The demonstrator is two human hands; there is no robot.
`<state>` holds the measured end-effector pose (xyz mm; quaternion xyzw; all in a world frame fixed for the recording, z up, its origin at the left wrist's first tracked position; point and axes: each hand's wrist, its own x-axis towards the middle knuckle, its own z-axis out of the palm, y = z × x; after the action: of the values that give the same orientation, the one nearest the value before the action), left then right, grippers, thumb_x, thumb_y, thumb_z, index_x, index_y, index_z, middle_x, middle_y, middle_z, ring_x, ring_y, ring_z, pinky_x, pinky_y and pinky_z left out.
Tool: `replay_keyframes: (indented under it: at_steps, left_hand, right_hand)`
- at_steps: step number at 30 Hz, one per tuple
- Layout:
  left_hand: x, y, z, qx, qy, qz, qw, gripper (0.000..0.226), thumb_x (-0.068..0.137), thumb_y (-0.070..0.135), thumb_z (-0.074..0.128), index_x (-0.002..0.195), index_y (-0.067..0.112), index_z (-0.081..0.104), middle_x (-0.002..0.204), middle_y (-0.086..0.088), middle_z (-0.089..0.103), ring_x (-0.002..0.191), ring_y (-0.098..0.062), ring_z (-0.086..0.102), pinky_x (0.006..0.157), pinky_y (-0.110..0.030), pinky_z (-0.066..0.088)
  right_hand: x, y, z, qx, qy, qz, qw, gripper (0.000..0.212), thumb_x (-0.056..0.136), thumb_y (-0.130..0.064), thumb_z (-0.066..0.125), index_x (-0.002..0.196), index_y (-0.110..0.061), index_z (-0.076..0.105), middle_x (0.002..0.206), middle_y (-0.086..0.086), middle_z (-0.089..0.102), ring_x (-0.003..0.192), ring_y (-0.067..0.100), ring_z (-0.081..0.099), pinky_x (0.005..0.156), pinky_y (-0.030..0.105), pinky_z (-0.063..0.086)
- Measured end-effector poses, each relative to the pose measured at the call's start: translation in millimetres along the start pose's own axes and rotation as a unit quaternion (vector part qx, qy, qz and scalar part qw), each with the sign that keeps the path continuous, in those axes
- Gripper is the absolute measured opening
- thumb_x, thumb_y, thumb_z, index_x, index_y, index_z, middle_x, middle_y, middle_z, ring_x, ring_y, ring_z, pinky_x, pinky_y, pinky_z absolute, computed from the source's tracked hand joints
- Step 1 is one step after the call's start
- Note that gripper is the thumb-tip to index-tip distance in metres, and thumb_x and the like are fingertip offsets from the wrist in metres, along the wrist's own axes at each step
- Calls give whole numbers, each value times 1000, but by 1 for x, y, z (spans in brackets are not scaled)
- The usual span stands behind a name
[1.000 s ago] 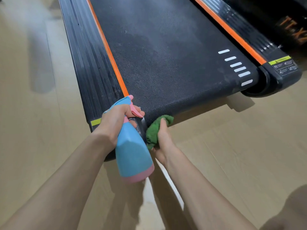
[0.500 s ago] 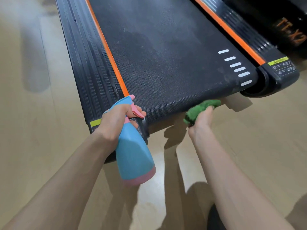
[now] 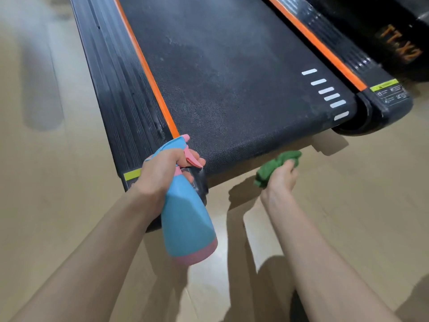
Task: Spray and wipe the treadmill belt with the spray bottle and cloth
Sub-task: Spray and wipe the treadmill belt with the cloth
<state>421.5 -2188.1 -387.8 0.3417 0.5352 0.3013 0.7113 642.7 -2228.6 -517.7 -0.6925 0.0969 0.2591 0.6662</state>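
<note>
The black treadmill belt [image 3: 232, 77] runs away from me, with orange stripes along both sides and damp patches on its surface. My left hand [image 3: 160, 175] grips the neck of a blue spray bottle [image 3: 188, 224] with a pink base and pink trigger, held over the belt's near left corner. My right hand [image 3: 282, 180] holds a bunched green cloth [image 3: 276, 166] just below the belt's rear edge, right of centre. A finger of the left hand lies on the trigger.
Black ribbed side rails [image 3: 120, 89] flank the belt, each ending in a cap with a yellow warning label [image 3: 384, 84]. Light wooden floor [image 3: 359, 205] surrounds the treadmill. A second black machine with orange lettering [image 3: 399, 43] stands at the far right.
My right hand carried the green cloth from beside the spray bottle rightward along the belt's rear edge. The left hand and bottle stayed put.
</note>
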Motion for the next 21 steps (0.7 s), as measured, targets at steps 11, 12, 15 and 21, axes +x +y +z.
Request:
replay_keyframes:
  at_steps: [11,12,15,21]
  left_hand:
    - [3,-2,-1,14,1,0,1000,54,84,-4,47,115,32,74,108,-12,82,67,-23,61,60,-27,47]
    - [1,-2,-2,16,1,0,1000,56,84,-4,46,116,32,74,112,-13,81,60,-20,57,60,-27,46]
    - [-5,-1,-2,19,-11,6,1000,58,84,-6,46,117,32,74,117,-14,80,53,-15,59,68,-32,49]
    - [-12,-5,-9,73,-10,-14,997,55,86,-1,44,131,9,73,60,2,69,47,-13,60,60,-28,52]
  right_hand:
    - [-105,34,22,-210,-170,-38,962,36,104,-49,34,112,-15,45,101,6,61,96,31,57,81,35,40]
    - [-102,33,25,-211,-149,-31,965,41,104,-50,34,117,-13,44,108,8,60,101,32,57,83,35,40]
    - [-83,21,32,-205,-63,-35,976,48,104,-49,34,127,-8,36,123,18,55,111,38,55,81,32,34]
    - [-60,7,44,-132,21,-15,991,52,104,-49,34,134,-7,32,132,24,54,110,42,56,77,34,34]
